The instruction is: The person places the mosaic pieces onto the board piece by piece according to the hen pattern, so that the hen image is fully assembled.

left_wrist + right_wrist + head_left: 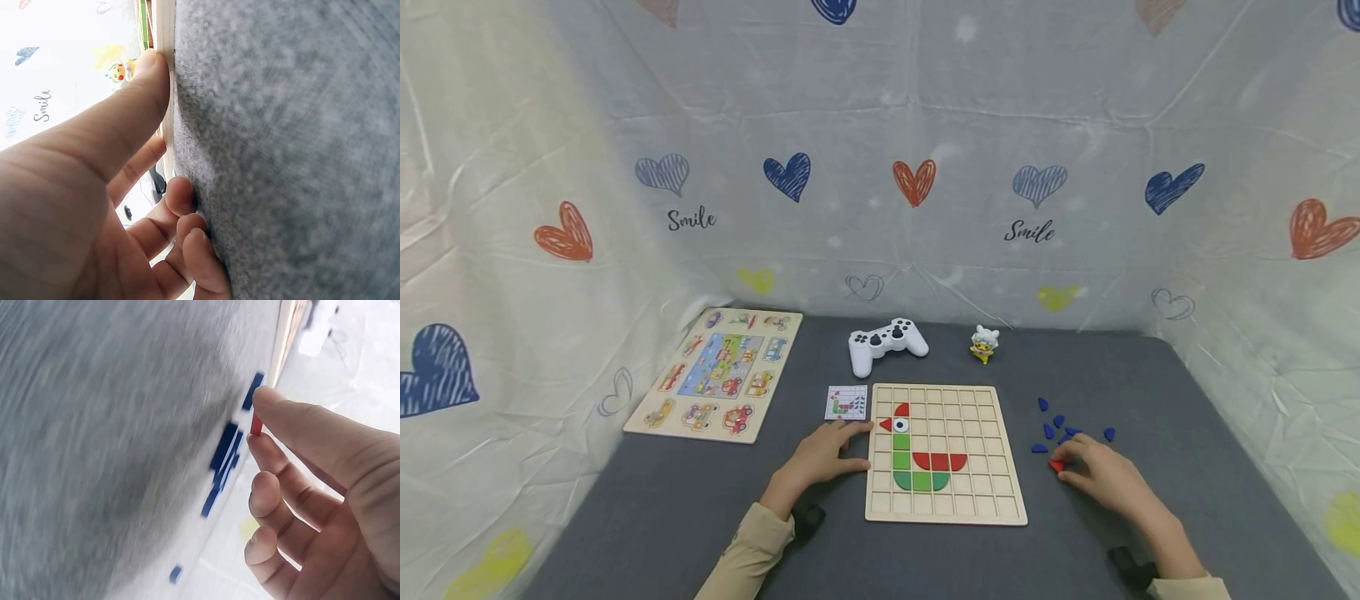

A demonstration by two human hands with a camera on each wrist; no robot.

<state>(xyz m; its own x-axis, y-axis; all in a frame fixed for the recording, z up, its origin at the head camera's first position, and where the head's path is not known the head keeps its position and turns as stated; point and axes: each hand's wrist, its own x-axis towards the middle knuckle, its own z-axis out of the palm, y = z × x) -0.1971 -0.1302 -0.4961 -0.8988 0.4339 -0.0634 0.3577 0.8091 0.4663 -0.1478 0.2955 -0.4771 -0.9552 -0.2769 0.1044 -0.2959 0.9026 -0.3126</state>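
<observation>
Between thumb and forefinger, my right hand (1108, 477) pinches a small red puzzle piece (1057, 466), close to several loose blue pieces (1048, 431) on the table. The right wrist view shows the red piece (256, 424) edge-on, with blue pieces (224, 447) behind it. At the left edge of the wooden grid board (946, 508), my left hand (820, 454) touches the side with thumb and forefinger; its other fingers are loosely bent in the left wrist view. On the board, red and green pieces (921, 481) and an eye tile (901, 425) form a bird-like figure.
A small pattern card (846, 402) lies by the board's upper left corner. Behind are a white game controller (887, 342) and a little figurine (983, 343). A wooden vehicle puzzle (718, 375) lies at the left. A patterned curtain (910, 242) hangs behind the grey table (647, 517).
</observation>
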